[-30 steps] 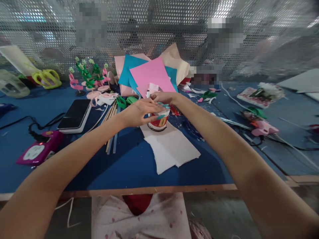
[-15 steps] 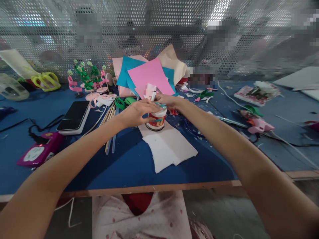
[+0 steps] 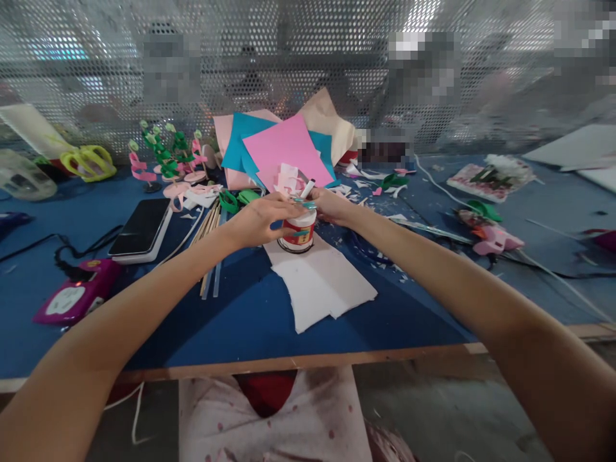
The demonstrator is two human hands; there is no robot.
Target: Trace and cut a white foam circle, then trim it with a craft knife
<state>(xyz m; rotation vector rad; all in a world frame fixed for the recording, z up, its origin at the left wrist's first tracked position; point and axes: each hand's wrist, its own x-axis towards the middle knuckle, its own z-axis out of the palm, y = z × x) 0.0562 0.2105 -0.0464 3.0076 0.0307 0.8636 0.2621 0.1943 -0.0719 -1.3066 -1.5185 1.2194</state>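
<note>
On the blue worktop (image 3: 231, 333), an uneven white sheet of card or paper (image 3: 332, 282) lies nearest. A short round tub with a red-and-yellow label and white lid (image 3: 299, 239) stands upright on its far part, a dark curved line (image 3: 296, 252) showing around the base. The left hand (image 3: 262, 217) is clamped on the tub, fingers over its lid and side. Just beyond, the right hand (image 3: 333, 205) has its fingers together on a slim white marker with a dark end (image 3: 307, 190), tilted; its tip is hidden. This looks like tracing around the base; the next stretch calls for firm downward pressure and the tip close against the tub. Bright pink paper (image 3: 286, 147) lies farther back.
</note>
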